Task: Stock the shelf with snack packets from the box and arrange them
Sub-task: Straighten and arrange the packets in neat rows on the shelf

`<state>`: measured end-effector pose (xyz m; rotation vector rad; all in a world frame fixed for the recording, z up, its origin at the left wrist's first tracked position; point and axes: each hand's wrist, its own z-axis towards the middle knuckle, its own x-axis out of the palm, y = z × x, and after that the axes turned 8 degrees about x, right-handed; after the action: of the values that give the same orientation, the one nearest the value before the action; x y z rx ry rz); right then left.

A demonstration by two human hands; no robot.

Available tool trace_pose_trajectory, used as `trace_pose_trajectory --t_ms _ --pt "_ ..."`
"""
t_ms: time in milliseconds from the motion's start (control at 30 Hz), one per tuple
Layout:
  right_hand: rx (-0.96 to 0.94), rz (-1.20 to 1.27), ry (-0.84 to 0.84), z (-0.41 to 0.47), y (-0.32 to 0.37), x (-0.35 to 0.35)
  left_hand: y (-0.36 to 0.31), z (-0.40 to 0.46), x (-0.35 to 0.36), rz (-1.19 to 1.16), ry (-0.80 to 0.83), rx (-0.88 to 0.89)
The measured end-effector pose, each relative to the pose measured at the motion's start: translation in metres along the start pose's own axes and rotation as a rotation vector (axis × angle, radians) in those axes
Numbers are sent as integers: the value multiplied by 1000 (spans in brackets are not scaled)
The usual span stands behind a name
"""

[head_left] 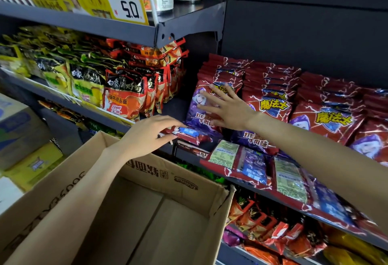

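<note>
Left hand (151,131) has its grip pinched on a red and blue snack packet (190,134) lying at the shelf (262,191) edge, while the right hand (225,107) presses flat, fingers spread and holding nothing, against the front upright packet (201,105) of the leftmost row. Stocking looks nearly finished: the cardboard box (159,212) below shows only bare bottom, rows stand filled, and loose packets (239,163) along the front still need arranging
</note>
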<state>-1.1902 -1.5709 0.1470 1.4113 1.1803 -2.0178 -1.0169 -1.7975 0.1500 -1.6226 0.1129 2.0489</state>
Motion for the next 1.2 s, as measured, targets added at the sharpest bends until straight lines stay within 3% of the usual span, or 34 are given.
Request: trace_pose_trajectory --t_ms 167,233,267,333,400,533,667,800,933,1100,1133,1200 --pt "59 502 -214 -38 -8 -59 -1 21 -7 42 -76 55" --pt "103 655 -159 -73 -5 -87 -2 31 -9 56 -108 71" --pt "129 686 -44 -95 0 -98 -2 36 -9 62 -113 76" --pt "174 622 210 -134 16 -111 -1 46 -8 67 -131 86" --pt "162 456 294 -157 36 -113 0 58 -8 75 -158 102" --pt "260 403 193 -160 54 -102 10 82 -8 59 -177 63" --pt "474 329 34 -140 23 -95 24 106 -1 108 -212 130" --pt "633 221 9 -101 -21 -77 29 128 19 217 -379 95" --pt "680 205 -6 -79 -36 -54 19 136 44 -41 -518 -109" --pt "661 78 -280 -111 -18 -40 -1 112 52 -569 -487 -329" --pt "665 65 -269 -121 -13 -42 2 106 53 -621 -438 -330" --pt "675 60 -90 -137 -6 -49 12 97 58 -663 -311 -303"
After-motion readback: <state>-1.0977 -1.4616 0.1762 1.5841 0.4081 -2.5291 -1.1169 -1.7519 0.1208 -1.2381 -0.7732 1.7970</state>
